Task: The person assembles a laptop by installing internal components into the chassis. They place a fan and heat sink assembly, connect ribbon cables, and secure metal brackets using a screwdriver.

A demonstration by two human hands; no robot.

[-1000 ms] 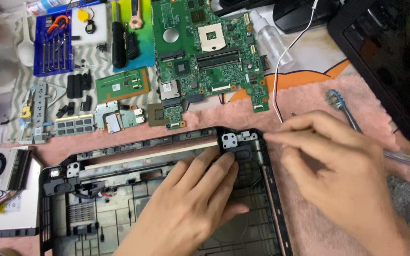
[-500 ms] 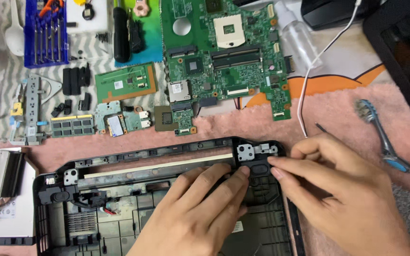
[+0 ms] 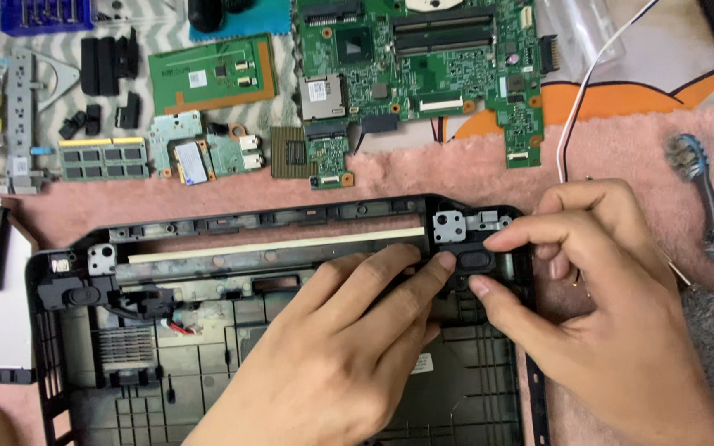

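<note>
On pink cloth strewn with green boards, the left hand (image 3: 340, 355) presses flat, unclenched, on the black laptop base (image 3: 208, 355) while the right hand (image 3: 613, 306) pinches its small speaker (image 3: 477, 260) at 2 o'clock, apparently loosening it; lifting needs care.

The left hand (image 3: 349, 355) hides the black laptop base's (image 3: 68, 347) middle.

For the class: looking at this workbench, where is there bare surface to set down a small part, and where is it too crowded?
Free: the pink cloth strip between the green motherboard and the black laptop base, and the patch between the white cable and the blue toothbrush. Crowded: the top left, packed with small boards and brackets, and the base's right corner, where the left hand and right hand work.
</note>
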